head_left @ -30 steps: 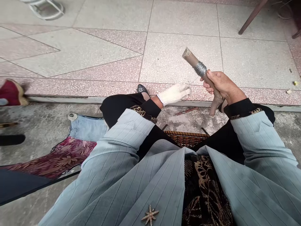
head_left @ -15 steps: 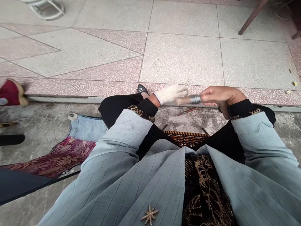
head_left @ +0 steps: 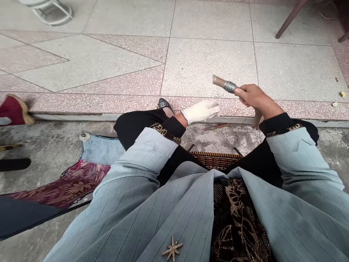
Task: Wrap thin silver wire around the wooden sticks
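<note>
In my right hand (head_left: pixel 249 95) is a short wooden stick (head_left: pixel 219 81), with silver wire (head_left: pixel 230 87) wound round it just ahead of my thumb. The stick points up and to the left over the tiled edge. My left hand (head_left: pixel 201 110) wears a white knitted glove and is below and left of the stick, apart from it. Its fingers curl together, back of the hand upward, hiding whatever may be in them. A thin reddish-brown tool (head_left: pixel 216 126) lies on the concrete under my hands.
A woven wicker seat edge (head_left: pixel 216 160) shows between my knees. Folded jeans cloth (head_left: pixel 102 149) and a maroon patterned cloth (head_left: pixel 79 178) are at my left. A red shoe (head_left: pixel 13 109) is at the far left. A tiled step (head_left: pixel 122 103) runs across in front.
My right hand has lifted the wire-wound stick up and away from my gloved left hand, tilting its far end upward. My left hand has shifted slightly.
</note>
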{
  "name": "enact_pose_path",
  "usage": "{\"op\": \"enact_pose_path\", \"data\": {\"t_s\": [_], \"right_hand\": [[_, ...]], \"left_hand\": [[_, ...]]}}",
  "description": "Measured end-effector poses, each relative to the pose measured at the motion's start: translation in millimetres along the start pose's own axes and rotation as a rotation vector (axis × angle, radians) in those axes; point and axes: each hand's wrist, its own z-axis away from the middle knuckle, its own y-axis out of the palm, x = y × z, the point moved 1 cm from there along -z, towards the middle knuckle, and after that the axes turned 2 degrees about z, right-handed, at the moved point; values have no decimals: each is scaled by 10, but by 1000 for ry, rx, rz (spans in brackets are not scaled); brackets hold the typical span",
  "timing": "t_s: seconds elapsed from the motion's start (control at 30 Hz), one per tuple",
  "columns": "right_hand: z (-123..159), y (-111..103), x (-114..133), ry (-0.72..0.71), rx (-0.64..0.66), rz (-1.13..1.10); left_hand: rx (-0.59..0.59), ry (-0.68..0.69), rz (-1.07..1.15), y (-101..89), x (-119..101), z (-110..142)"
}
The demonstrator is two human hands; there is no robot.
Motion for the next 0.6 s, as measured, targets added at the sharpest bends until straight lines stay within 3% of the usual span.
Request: {"op": "enact_pose_path", "data": {"t_s": [0.1, 0.23, 0.4, 0.6], "right_hand": [[92, -18, 77, -117, 70, -354], [186, -25, 148, -208, 184, -554], [226, -64, 129, -285, 414, -479], [228, -25, 75, -305, 905, -221]], "left_hand": [[-21, -5, 100, 16, -53, 11], [13, 46, 48, 50, 0, -53], [-10, 98, -190, 72, 157, -152], [22, 149, -374, 39, 165, -148]]}}
